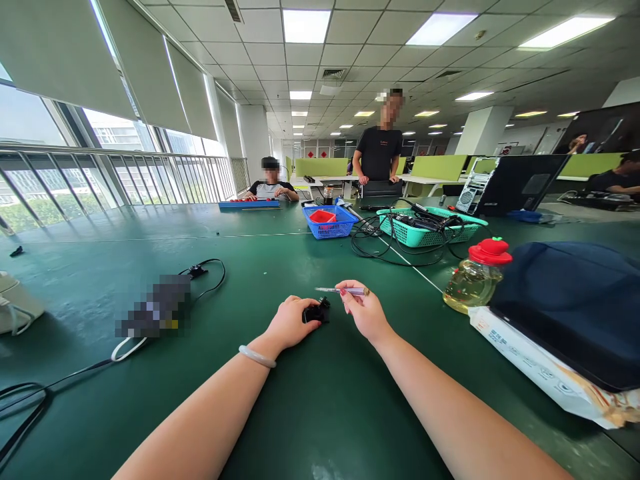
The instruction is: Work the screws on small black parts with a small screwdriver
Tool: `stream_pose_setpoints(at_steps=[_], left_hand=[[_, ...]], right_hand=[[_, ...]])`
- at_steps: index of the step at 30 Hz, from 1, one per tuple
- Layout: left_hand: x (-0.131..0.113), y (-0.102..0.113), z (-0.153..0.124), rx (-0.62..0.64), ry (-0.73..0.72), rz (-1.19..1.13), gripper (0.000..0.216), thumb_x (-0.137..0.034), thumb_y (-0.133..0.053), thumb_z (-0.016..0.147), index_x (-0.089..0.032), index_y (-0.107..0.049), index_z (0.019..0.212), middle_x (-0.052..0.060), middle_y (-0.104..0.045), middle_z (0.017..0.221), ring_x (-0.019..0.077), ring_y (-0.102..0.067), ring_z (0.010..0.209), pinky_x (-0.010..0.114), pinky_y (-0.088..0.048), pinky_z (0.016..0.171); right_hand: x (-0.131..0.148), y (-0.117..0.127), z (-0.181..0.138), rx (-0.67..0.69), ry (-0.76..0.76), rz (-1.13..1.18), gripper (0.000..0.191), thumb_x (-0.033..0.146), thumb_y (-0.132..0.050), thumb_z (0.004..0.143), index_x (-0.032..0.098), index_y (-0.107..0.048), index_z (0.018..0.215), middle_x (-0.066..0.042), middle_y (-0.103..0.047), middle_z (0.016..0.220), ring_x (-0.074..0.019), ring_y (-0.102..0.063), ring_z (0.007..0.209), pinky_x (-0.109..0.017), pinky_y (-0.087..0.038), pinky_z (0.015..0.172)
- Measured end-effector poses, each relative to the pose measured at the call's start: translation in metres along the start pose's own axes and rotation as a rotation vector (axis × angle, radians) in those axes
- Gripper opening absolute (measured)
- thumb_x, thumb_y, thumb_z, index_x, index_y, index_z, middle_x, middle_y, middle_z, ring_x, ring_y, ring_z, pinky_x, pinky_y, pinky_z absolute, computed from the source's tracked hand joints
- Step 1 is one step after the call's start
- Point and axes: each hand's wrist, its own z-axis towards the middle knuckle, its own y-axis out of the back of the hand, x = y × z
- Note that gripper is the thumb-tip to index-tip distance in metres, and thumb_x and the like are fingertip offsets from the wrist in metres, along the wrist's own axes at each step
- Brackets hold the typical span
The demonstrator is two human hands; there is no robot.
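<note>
My left hand (291,323) is closed around a small black part (316,311) on the green table. Its exact kind cannot be made out, since fingers cover some of it. Between the thumb and fingers of my right hand (364,309) is a slim screwdriver (356,291), held almost level. Its thin metal shaft points left, just above the black part and apart from it. The handle looks pale purple with a brownish end.
Farther back are a blue basket (330,227) with a red tray (323,217) and a green basket (425,235) of black cables. A red-lidded bottle (473,287), a wipes pack (530,363) and a dark bag (575,300) stand right. Two people (379,150) are across the table.
</note>
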Motion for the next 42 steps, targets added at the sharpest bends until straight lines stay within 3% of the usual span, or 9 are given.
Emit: stream_pose_setpoints(at_steps=[5,15,31,34,38,42], left_hand=[[0.0003,0.0001,0.0003,0.0,-0.02,0.004,0.042,-0.032,-0.073,0.078,-0.026,-0.07,0.119,0.006,-0.074,0.112,0.0281,-0.06,0.116,0.042,-0.049,0.104],[-0.0015,0.0019,0.0001,0.018,-0.054,0.0,0.041,-0.032,-0.072,0.078,-0.026,-0.07,0.118,0.005,-0.075,0.114,0.0277,-0.06,0.114,0.042,-0.049,0.103],[-0.0039,0.0038,-0.0014,0.021,-0.074,0.013,0.041,-0.032,-0.073,0.079,-0.023,-0.07,0.119,0.006,-0.075,0.112,0.027,-0.063,0.108,0.04,-0.051,0.098],[-0.0036,0.0036,-0.0013,0.023,-0.072,0.014,0.042,-0.032,-0.073,0.079,-0.023,-0.069,0.12,0.006,-0.075,0.113,0.027,-0.062,0.11,0.041,-0.05,0.1],[-0.0032,0.0036,-0.0008,0.025,-0.067,0.02,0.041,-0.032,-0.072,0.08,-0.024,-0.07,0.12,0.006,-0.075,0.111,0.0268,-0.062,0.109,0.041,-0.05,0.099],[-0.0041,0.004,-0.0007,0.026,-0.07,0.016,0.041,-0.031,-0.073,0.079,-0.024,-0.07,0.119,0.006,-0.075,0.111,0.027,-0.062,0.109,0.041,-0.05,0.099]], right_hand=[[0.0006,0.0004,-0.003,0.01,0.096,-0.183,0.036,0.056,-0.053,0.087,0.021,-0.061,0.08,0.0,-0.054,0.062,-0.0158,-0.048,0.056,-0.028,-0.04,0.055],[0.0045,-0.0025,-0.0068,0.112,0.165,-0.381,0.029,0.044,-0.047,0.09,0.022,-0.061,0.076,0.0,-0.058,0.064,-0.0166,-0.051,0.057,-0.029,-0.041,0.058],[-0.0038,-0.0036,-0.0018,0.069,0.005,-0.317,0.036,0.056,-0.053,0.083,0.022,-0.064,0.076,0.0,-0.058,0.059,-0.0167,-0.052,0.054,-0.029,-0.042,0.055],[-0.0021,-0.0037,-0.0019,0.065,0.023,-0.337,0.035,0.054,-0.054,0.084,0.022,-0.065,0.075,0.0,-0.059,0.059,-0.0171,-0.053,0.054,-0.03,-0.043,0.056],[0.0021,-0.005,-0.0033,0.026,0.115,-0.325,0.027,0.047,-0.057,0.084,0.022,-0.065,0.076,-0.005,-0.068,0.076,-0.0181,-0.059,0.062,-0.031,-0.049,0.06],[0.0054,-0.0057,-0.0067,0.02,0.199,-0.284,0.017,0.039,-0.056,0.088,0.024,-0.063,0.094,-0.005,-0.072,0.086,-0.0199,-0.067,0.075,-0.034,-0.055,0.076]])
